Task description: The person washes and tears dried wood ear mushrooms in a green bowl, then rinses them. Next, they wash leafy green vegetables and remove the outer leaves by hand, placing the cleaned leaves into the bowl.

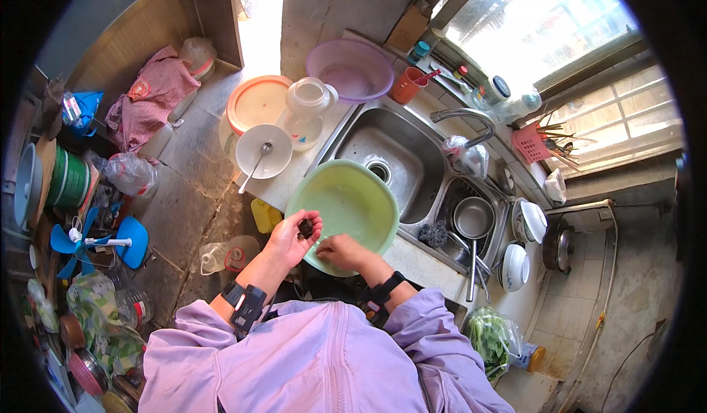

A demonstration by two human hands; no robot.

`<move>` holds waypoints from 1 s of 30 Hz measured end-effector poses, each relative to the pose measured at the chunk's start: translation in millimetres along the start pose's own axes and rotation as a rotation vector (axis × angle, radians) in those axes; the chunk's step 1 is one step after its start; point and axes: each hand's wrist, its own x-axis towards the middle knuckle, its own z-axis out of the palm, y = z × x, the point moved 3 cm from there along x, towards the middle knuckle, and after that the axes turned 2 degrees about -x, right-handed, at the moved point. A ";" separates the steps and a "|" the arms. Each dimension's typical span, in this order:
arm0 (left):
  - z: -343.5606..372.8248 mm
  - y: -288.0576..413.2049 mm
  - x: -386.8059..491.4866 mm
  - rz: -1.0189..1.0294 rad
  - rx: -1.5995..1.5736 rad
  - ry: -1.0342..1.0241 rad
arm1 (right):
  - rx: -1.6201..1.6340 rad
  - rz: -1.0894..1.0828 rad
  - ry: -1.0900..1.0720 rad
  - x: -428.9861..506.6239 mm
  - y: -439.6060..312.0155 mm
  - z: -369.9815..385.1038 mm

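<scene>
A small dark, rough clump [305, 228] rests in my left hand [295, 236], palm up with curled fingers around it, at the near left rim of a light green plastic basin [353, 203]. My right hand [343, 252] is over the basin's near rim, knuckles up and fingers bent down; whether anything is between its fingertips cannot be told. The basin stands on the counter edge, partly over the front of a stainless steel sink [406, 131]. What it holds looks like shallow water or bare plastic.
A white bowl with a spoon [264, 156], an orange-rimmed lid [258, 104], a plastic jar [307, 95] and a purple basin [351, 73] stand beyond. At right are a faucet [469, 123], a saucepan [474, 218], a steel wool scrubber [433, 234] and bowls [515, 268].
</scene>
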 end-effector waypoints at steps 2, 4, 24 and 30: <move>-0.7 2.1 0.0 0.014 0.007 0.004 | 0.066 0.019 0.042 2.3 -2.9 1.9; -1.3 4.3 -0.7 0.020 0.005 -0.019 | 0.097 0.022 0.065 4.7 -2.0 2.8; -16.9 21.0 -22.0 0.039 -0.019 -0.021 | -0.048 0.110 0.424 69.2 8.4 10.4; -14.6 18.8 -23.6 0.048 -0.001 0.001 | 0.324 0.070 0.554 31.2 -32.7 -29.5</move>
